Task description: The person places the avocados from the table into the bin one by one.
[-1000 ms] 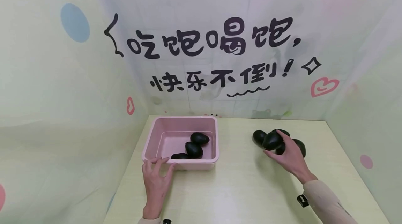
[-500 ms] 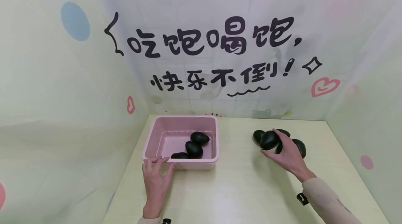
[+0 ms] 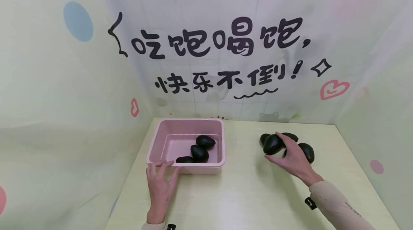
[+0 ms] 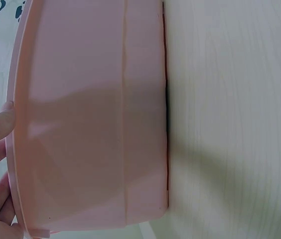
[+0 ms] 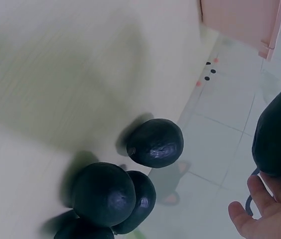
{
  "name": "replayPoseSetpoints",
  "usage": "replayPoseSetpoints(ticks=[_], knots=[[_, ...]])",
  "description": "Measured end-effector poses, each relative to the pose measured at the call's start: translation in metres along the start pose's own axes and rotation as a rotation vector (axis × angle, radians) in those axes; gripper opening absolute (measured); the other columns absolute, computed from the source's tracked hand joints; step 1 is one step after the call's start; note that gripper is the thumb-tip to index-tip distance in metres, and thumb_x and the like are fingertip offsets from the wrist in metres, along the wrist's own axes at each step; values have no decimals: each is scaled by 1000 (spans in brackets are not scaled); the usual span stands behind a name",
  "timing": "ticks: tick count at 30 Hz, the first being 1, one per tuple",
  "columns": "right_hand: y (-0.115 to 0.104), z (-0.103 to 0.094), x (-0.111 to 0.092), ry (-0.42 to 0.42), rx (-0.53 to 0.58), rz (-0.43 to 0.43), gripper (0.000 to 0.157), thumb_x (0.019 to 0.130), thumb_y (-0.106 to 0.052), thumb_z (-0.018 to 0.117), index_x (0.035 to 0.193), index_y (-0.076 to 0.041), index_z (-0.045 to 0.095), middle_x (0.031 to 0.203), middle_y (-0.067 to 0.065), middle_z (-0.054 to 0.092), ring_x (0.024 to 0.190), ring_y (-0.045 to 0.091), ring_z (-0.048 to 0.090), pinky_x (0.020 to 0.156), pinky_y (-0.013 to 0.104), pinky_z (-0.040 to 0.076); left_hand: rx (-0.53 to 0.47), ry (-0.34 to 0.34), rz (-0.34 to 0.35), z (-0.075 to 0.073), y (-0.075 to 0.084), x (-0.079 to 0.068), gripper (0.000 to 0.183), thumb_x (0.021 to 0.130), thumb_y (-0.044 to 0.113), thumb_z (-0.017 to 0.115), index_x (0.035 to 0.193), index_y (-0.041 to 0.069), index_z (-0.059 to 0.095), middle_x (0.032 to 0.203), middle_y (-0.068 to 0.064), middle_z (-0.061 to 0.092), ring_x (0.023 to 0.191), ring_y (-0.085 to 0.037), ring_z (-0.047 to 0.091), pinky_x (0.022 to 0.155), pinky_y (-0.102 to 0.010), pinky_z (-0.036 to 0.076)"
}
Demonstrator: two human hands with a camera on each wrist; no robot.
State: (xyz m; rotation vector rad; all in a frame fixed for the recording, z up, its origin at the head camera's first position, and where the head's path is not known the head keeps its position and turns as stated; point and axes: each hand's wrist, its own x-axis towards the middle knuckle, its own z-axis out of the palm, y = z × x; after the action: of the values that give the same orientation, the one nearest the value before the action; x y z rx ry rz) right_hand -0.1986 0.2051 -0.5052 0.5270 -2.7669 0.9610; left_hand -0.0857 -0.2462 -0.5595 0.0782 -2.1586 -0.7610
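My right hand (image 3: 294,159) pinches a dark avocado (image 3: 273,144) between thumb and fingers, raised above the table at the right. That avocado (image 5: 279,132) also shows at the right edge of the right wrist view. Several more avocados (image 3: 306,152) lie grouped on the table behind and beside this hand, partly covered by it. On the left, my left hand (image 3: 159,185) holds the front rim of a pink plastic bin (image 3: 201,165), fingers over the edge and thumb against the outside. Three avocados (image 3: 199,153) lie inside at the bin's right; the front one is partly hidden by the rim.
The pale wooden table (image 3: 238,194) reaches back to a printed cloth backdrop (image 3: 206,108) with large dark characters. Cloth walls also close in the left and right sides. Bare tabletop separates the bin from the grouped avocados.
My right hand has shifted slightly left with the avocado, showing more of the avocados behind it. The left hand and the bin have stayed in place.
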Motion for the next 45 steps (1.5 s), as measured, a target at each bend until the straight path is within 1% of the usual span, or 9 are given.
replayPoseSetpoints(ticks=[5, 9, 18, 27, 31, 38, 45], knots=[[-3, 3, 2, -17, -2, -18, 97, 82, -47, 91, 156, -3, 47, 156, 24, 54, 143, 46, 50, 112, 67, 42, 2, 6, 8, 0, -1, 1, 33, 71, 11, 97, 98, 4, 78, 107, -26, 64, 99, -43, 52, 86, -44, 37], [-7, 5, 3, -32, -7, -50, 97, 81, -48, 92, 155, -2, 49, 153, 24, 57, 141, 46, 52, 111, 67, 43, 1, 4, 6, 0, 0, 1, 33, 71, 11, 96, 97, 3, 78, 107, -27, 64, 99, -43, 52, 86, -44, 37], [-20, 9, 8, -45, -31, -134, 96, 78, -42, 95, 154, -3, 51, 149, 21, 61, 135, 43, 59, 108, 62, 50, 11, -13, -10, 0, 0, 3, 35, 71, 10, 96, 99, 3, 77, 109, -27, 63, 100, -44, 51, 87, -45, 38], [-34, 6, 13, -109, -74, -173, 96, 80, -46, 93, 155, -4, 50, 153, 18, 59, 139, 44, 56, 110, 63, 49, 5, -13, -20, 0, 0, 1, 33, 73, 12, 96, 99, 3, 77, 109, -27, 64, 101, -44, 51, 88, -47, 38], [-39, 6, 16, -115, -95, -216, 95, 79, -47, 93, 154, -4, 52, 151, 17, 61, 138, 42, 58, 110, 61, 49, 4, -18, -24, 0, 0, 1, 33, 74, 13, 96, 99, 3, 77, 109, -26, 64, 101, -44, 52, 88, -47, 39], [-47, 7, 21, -102, -130, -302, 93, 77, -45, 95, 151, -5, 56, 141, 15, 68, 129, 37, 65, 107, 55, 53, 2, -18, -18, 0, -1, 0, 33, 73, 13, 96, 99, 3, 77, 109, -29, 64, 101, -45, 52, 88, -48, 39], [-55, 7, 24, -155, -146, -327, 91, 77, -45, 95, 149, -5, 56, 142, 15, 67, 128, 36, 66, 106, 54, 54, 5, -30, -34, 0, 1, 0, 35, 72, 12, 96, 99, 3, 77, 110, -28, 64, 102, -45, 52, 88, -48, 39]])
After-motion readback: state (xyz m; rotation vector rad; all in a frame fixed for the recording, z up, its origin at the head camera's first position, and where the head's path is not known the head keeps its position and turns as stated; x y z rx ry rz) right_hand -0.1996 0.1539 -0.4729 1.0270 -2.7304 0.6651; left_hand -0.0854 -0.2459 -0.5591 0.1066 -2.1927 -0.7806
